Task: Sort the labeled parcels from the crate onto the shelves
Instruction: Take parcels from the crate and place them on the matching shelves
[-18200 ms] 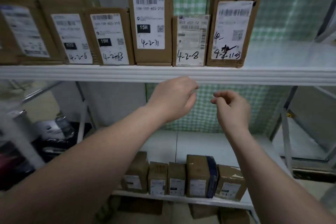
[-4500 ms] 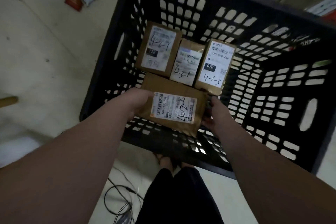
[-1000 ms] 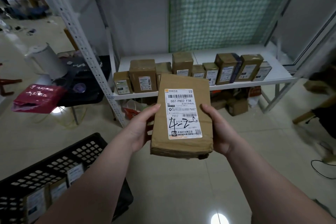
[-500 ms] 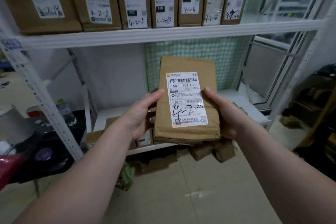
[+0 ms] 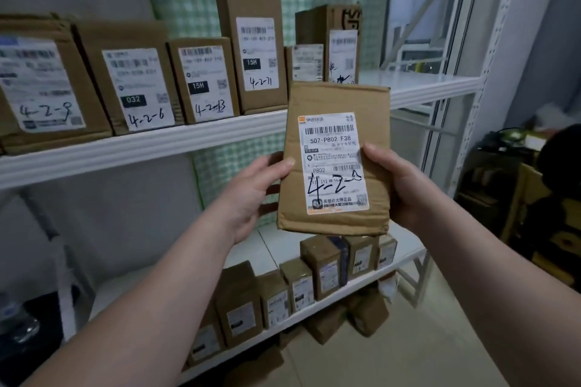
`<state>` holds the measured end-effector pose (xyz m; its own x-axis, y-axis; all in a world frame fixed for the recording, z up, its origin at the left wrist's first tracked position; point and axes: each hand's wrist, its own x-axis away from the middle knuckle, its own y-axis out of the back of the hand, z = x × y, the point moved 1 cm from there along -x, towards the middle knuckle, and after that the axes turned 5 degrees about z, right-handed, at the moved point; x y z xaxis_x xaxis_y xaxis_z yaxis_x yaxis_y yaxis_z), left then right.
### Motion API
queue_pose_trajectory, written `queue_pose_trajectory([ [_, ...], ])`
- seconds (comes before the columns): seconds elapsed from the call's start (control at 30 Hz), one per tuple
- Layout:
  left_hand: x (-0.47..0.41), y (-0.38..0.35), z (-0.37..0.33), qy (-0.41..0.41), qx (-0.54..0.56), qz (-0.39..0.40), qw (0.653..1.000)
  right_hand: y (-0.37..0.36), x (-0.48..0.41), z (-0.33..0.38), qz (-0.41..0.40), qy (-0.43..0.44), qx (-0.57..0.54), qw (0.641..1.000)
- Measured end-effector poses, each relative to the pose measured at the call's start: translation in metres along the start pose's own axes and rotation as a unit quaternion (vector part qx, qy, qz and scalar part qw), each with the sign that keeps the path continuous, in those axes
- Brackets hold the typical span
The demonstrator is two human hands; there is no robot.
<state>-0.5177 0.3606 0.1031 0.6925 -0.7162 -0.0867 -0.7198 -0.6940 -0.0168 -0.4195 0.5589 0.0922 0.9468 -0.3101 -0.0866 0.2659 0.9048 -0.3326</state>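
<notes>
Cardboard parcel: your left hand and right hand grip its sides, in front of the upper shelf. Risk: the scrawled last digit is unclear, so you may misfile it.
</notes>
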Motion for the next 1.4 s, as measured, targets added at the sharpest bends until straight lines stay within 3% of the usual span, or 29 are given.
queue_pose_trajectory([
  [0.23,-0.090,-0.052,-0.017,-0.071,-0.093,-0.007,0.993,0.077,-0.057,0.050,0.007,0.073,0.012,0.997],
  [0.47,-0.184,-0.111,-0.030,-0.157,-0.251,-0.149,0.943,0.167,-0.135,0.110,0.048,0.110,0.003,0.993],
  [0.57,-0.217,-0.134,-0.035,-0.182,-0.264,-0.200,0.926,0.199,-0.170,0.131,0.059,0.115,-0.004,0.992],
  [0.7,-0.250,-0.147,-0.037,-0.208,-0.339,-0.265,0.878,0.228,-0.211,0.150,0.080,0.133,0.007,0.988],
  [0.93,-0.294,-0.141,-0.051,-0.291,-0.421,-0.314,0.800,0.254,-0.272,0.170,0.074,0.176,-0.029,0.981],
  [1.2,-0.345,-0.138,-0.052,-0.356,-0.542,-0.272,0.711,0.257,-0.321,0.183,0.093,0.184,-0.017,0.978],
  [1.4,-0.356,-0.144,-0.040,-0.330,-0.677,-0.224,0.618,0.262,-0.358,0.180,0.142,0.176,0.002,0.974],
])
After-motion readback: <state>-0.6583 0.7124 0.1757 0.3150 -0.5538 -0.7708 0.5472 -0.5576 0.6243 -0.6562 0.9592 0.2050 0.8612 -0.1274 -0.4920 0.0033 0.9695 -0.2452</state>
